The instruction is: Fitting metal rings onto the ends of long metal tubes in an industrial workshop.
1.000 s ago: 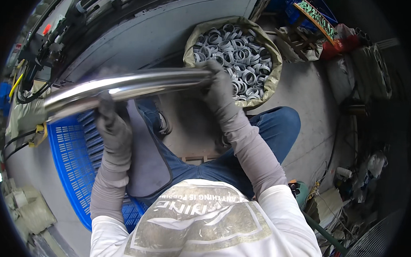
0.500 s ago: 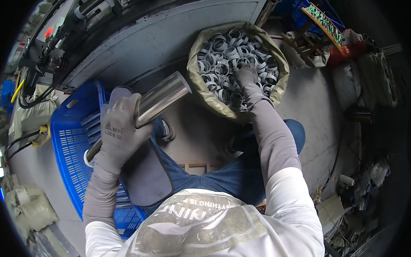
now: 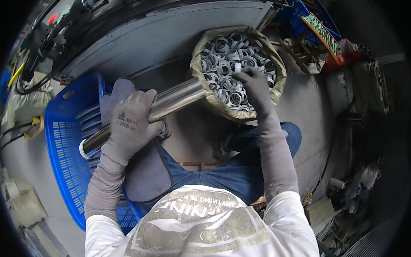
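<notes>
My left hand (image 3: 132,121) is closed round a shiny metal tube (image 3: 179,99), held at a slant. The tube's lower left end carries a pale ring (image 3: 82,149) and lies over a blue basket (image 3: 56,137). Its upper right end reaches the rim of a woven sack (image 3: 199,69) full of grey plastic rings (image 3: 223,68). Over the sack, my right hand (image 3: 256,85) pinches a light grey ring (image 3: 238,67) between thumb and fingers. Both hands wear grey gloves.
Several more tubes (image 3: 92,117) lie inside the blue basket at my left. A dark pad (image 3: 149,176) covers my left thigh. Behind the sack stands a grey machine panel (image 3: 172,34). Bags and loose clutter (image 3: 343,187) line the right side.
My right hand has risen out of the rings with one ring pinched in it. My left hand has shifted the tube rightward, bringing its upper end to the sack's rim.
</notes>
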Action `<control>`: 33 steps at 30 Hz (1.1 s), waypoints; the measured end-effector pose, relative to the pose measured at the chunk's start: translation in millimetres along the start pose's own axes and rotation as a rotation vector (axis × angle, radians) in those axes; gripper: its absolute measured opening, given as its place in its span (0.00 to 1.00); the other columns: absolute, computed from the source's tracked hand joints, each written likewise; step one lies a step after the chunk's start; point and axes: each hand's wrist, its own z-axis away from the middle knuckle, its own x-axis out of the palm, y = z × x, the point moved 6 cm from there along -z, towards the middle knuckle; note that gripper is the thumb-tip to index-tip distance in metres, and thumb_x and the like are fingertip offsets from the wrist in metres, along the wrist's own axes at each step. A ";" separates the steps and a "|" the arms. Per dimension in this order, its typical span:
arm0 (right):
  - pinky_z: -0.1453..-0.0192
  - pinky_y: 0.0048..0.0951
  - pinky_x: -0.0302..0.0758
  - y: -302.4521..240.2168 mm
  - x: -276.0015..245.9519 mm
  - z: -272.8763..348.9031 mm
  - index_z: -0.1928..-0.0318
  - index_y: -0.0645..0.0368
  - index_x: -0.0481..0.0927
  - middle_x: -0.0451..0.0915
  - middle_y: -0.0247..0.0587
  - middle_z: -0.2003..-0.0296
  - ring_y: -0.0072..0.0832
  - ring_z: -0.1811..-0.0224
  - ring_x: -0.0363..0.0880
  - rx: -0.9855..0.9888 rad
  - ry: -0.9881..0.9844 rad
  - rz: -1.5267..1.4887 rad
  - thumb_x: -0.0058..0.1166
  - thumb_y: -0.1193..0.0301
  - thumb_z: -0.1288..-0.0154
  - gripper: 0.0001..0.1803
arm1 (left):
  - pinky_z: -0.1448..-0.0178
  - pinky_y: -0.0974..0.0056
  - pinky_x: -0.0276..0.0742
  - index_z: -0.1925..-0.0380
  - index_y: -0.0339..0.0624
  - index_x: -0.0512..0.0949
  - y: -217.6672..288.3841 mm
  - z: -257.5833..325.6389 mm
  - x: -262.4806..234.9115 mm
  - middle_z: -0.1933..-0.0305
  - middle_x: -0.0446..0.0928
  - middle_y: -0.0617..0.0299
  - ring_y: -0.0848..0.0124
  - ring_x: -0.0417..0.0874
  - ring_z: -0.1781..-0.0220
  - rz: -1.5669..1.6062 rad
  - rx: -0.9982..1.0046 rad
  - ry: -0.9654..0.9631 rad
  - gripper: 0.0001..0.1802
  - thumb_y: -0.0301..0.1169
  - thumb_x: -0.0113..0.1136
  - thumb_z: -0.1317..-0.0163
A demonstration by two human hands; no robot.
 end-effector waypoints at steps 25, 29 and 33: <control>0.48 0.31 0.79 -59.8 69.9 62.8 0.56 0.60 0.79 0.80 0.36 0.56 0.28 0.47 0.81 -0.392 -0.046 -0.649 0.63 0.41 0.34 0.31 | 0.56 0.53 0.78 0.55 0.41 0.77 9.2 4.5 2.2 0.64 0.79 0.54 0.56 0.84 0.59 0.025 0.063 0.022 0.29 0.38 0.72 0.60; 0.33 0.33 0.80 -64.0 51.7 73.8 0.34 0.68 0.73 0.75 0.52 0.36 0.37 0.38 0.81 -0.070 -0.262 -0.646 0.61 0.71 0.33 0.29 | 0.56 0.52 0.78 0.55 0.41 0.77 7.8 5.4 -1.9 0.64 0.79 0.54 0.56 0.84 0.59 0.040 0.037 0.007 0.29 0.38 0.71 0.59; 0.31 0.37 0.80 -76.7 51.3 79.3 0.27 0.70 0.67 0.77 0.52 0.36 0.38 0.37 0.81 -0.074 -0.378 -0.475 0.64 0.75 0.43 0.42 | 0.52 0.51 0.79 0.48 0.39 0.79 8.1 1.9 0.3 0.62 0.81 0.51 0.52 0.84 0.57 0.066 0.013 -0.036 0.30 0.35 0.69 0.54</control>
